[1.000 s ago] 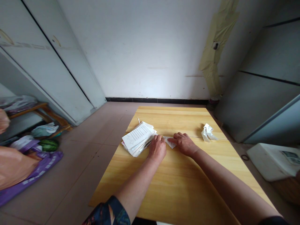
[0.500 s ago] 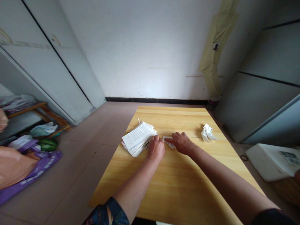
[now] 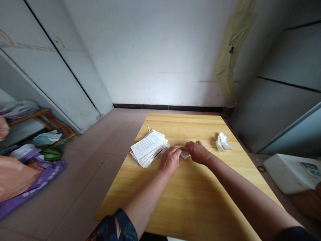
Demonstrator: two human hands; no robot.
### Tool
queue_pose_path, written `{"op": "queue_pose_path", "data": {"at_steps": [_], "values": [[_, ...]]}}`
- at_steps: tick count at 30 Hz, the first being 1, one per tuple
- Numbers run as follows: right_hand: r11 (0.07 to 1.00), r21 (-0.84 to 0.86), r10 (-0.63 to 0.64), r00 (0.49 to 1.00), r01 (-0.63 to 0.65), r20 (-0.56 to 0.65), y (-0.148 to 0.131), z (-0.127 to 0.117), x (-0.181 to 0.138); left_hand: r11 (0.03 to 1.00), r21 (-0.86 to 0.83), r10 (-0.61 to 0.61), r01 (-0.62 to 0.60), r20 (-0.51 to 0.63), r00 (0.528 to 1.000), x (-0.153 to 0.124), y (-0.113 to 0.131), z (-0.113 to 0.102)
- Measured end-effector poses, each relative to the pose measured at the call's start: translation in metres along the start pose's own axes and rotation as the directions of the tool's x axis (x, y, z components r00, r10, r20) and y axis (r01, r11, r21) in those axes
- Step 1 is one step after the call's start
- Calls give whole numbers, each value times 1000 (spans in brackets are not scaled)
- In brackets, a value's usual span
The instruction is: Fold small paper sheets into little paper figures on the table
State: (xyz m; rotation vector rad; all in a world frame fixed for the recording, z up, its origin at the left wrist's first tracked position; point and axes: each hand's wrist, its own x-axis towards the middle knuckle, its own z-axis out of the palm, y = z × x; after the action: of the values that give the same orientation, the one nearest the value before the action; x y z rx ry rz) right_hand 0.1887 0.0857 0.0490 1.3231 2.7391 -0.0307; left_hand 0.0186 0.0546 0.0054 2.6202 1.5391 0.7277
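Observation:
A small folded piece of printed paper (image 3: 185, 155) lies at the middle of the wooden table. My left hand (image 3: 171, 160) is closed at its left edge, fingers bent and pressed together. From the right, my right hand (image 3: 198, 152) bears on the same paper, its index finger stretched across toward my left fingertips. The two hands meet over the sheet and cover part of it. Just left of my left hand sits an uneven stack of printed papers (image 3: 147, 147), the top sheet showing lines of text.
A crumpled white paper (image 3: 222, 142) stands on the right of the wooden table (image 3: 185, 207). On the floor to the right is a white box (image 3: 291, 172). Bags and a watermelon (image 3: 51, 154) lie at left beside a wooden rack (image 3: 54, 125).
My left hand has moved slightly right onto the folded paper, closing the gap to my right hand. The right hand has shifted a little to the right; the stack is unmoved.

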Motion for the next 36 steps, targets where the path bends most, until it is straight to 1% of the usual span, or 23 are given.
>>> {"op": "queue_pose_path", "data": {"at_steps": [5,10,15,22,28,32,36], "values": [[999,25,-31,1000,31,-3,6,2,-2,998,65,-14,10,68,998,1,1,1],[997,31,-72,997,73,-17,10,5,-2,992,126,-19,7,99,995,2,3,2],[989,103,-92,992,101,-89,20,13,-7,987,159,-10,-8,111,994,2,4,2],[975,178,-102,981,132,-167,29,22,-10,984,180,-29,5,132,991,2,7,1],[976,195,-56,982,92,-181,31,24,-17,987,158,-37,19,115,993,2,8,1],[987,158,-11,984,40,-178,32,24,-27,990,138,-56,39,116,992,2,9,0],[992,125,12,986,9,-165,35,24,-36,986,162,-46,26,125,991,2,9,0]]}}
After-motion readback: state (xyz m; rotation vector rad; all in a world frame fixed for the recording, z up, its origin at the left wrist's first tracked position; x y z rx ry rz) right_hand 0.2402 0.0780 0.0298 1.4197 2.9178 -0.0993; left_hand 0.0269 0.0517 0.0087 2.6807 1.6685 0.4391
